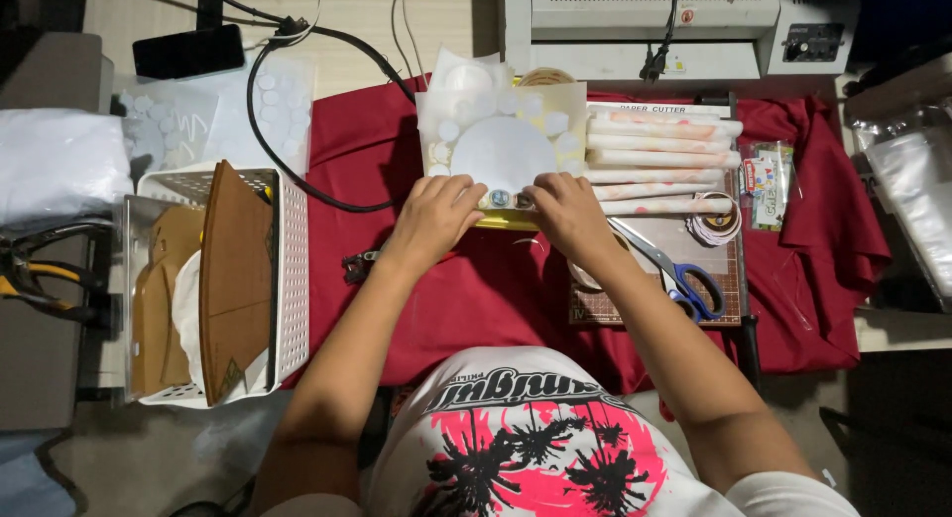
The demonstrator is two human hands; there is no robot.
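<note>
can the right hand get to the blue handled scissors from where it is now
Probably yes. The scissors lie in the open on the cutting mat, just beside the right hand and its forearm, with nothing lying on them. The hand rests on the yellow-edged sheet stack, so it would have to leave that first.

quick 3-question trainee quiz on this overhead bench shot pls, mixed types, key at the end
1. True or false: both hands, the left hand and the right hand, rest on the near edge of the clear sheet with the white disc.
2. The blue-handled scissors lie: A) in the white basket; B) on the cutting mat by the right forearm; C) on the laminator.
3. What colour is the cloth covering the bench?

Key: 1 true; 2 B; 3 red.
</note>
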